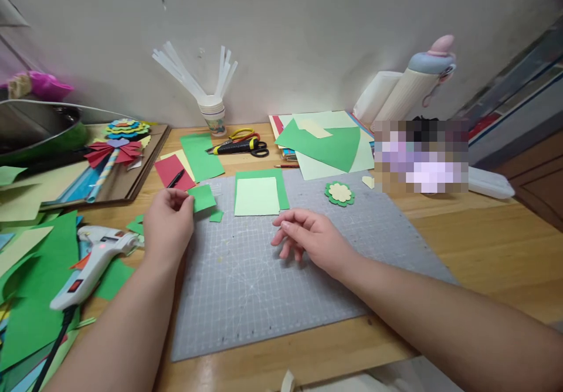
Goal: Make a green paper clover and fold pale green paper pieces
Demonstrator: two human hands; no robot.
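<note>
My left hand (168, 223) is closed on a small green paper piece (203, 197) at the left edge of the grey cutting mat (264, 286). My right hand (310, 238) hovers over the middle of the mat, fingers loosely spread and curled, holding nothing. Just beyond it lies a light green card on a darker green card (259, 194). A small green scrap (216, 217) lies beside the held piece. A green and cream paper flower (339, 193) rests on the mat's far right part.
A white glue gun (90, 263) lies at the left among green paper sheets (39, 275). Scissors (241, 145), a cup of glue sticks (214, 116), red paper (172, 170), stacked coloured sheets (328, 146) and a bottle (413, 84) stand at the back. Paper flowers lie on a board (118, 140).
</note>
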